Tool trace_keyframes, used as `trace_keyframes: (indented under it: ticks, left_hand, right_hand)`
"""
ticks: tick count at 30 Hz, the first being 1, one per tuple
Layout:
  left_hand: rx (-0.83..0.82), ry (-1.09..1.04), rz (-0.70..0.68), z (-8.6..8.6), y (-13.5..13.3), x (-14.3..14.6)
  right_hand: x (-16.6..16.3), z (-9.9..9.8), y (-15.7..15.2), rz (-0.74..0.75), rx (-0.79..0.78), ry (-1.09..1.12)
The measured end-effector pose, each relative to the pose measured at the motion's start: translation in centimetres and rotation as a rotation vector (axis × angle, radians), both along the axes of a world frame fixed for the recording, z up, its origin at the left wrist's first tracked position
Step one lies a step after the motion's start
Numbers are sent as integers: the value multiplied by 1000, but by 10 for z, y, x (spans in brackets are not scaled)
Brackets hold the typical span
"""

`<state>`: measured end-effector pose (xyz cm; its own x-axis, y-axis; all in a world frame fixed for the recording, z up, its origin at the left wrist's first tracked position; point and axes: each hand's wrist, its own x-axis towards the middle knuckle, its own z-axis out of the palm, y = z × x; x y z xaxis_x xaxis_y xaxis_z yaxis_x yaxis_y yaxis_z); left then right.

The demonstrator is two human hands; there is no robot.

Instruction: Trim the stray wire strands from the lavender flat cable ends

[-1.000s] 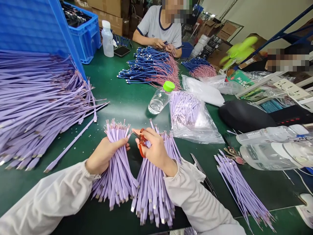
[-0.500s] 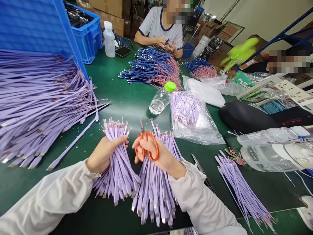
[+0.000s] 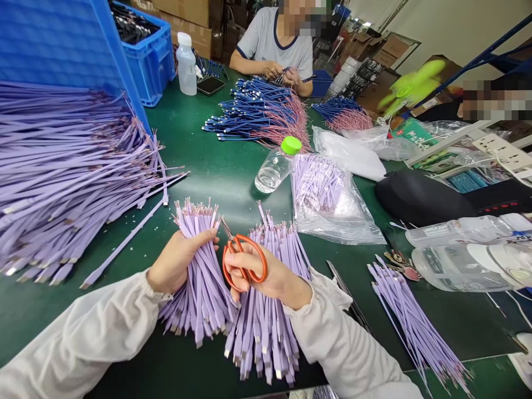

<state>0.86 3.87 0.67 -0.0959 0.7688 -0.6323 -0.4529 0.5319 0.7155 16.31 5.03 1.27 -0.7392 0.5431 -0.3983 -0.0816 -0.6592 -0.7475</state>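
My left hand point(image 3: 177, 263) is closed round a thick bundle of flat purple cables point(image 3: 199, 260), held upright with its bare wire ends pointing away from me. My right hand point(image 3: 266, 271) has its fingers through the loops of orange-handled scissors point(image 3: 239, 257), whose short blades point up and left towards the top of that bundle. Under my right wrist a second bundle of purple cables point(image 3: 266, 316) lies on the green table point(image 3: 216, 166).
A large heap of purple cables point(image 3: 62, 177) fills the left, by blue crates point(image 3: 145, 55). A clear bottle point(image 3: 274, 166), a bag of cables point(image 3: 328, 199), another purple bundle point(image 3: 411, 321) and plastic bottles point(image 3: 465, 249) lie to the right. A person point(image 3: 278, 50) handles blue cables point(image 3: 257, 111) across the table.
My right hand turned the scissors so the orange loops show, and drew back slightly towards me. The blades now point at the bundle in my left hand, which stayed put.
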Motion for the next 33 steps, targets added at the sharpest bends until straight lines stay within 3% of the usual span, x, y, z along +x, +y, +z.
trace_keyframes:
  ticks: [14, 25, 33]
  left_hand:
    - [-6, 1, -17, 0, 0, 0]
    - [-40, 29, 8, 4, 1, 2]
    - [-29, 39, 14, 4, 1, 2]
  right_hand:
    - [-1, 0, -2, -94, 125, -120]
    - [-2, -1, -1, -50, 254, -366]
    - [-2, -1, 0, -41, 262, -438]
